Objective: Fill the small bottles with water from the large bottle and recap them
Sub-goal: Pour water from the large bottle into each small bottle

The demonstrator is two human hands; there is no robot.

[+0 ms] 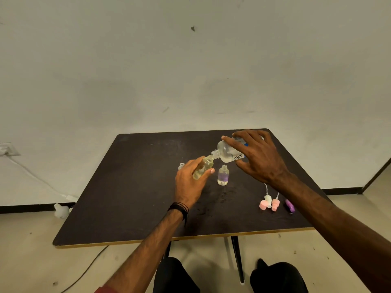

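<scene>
My right hand point(257, 157) grips the large clear bottle point(227, 152), tipped left with its open neck against the mouth of a small clear bottle point(204, 167). My left hand point(190, 180) holds that small bottle, tilted toward the large one, above the dark table point(131, 197). A second small bottle point(223, 175) with a purple label stands upright and uncapped just right of my left hand. A third small bottle point(181, 166) shows partly behind my left hand.
Pink spray caps point(263, 205) point(275, 204), a white cap point(268, 200) and a purple cap point(289, 205) lie near the table's right front. Wet spots mark the table's middle. A white plug and cable point(61, 210) lie on the floor at the left.
</scene>
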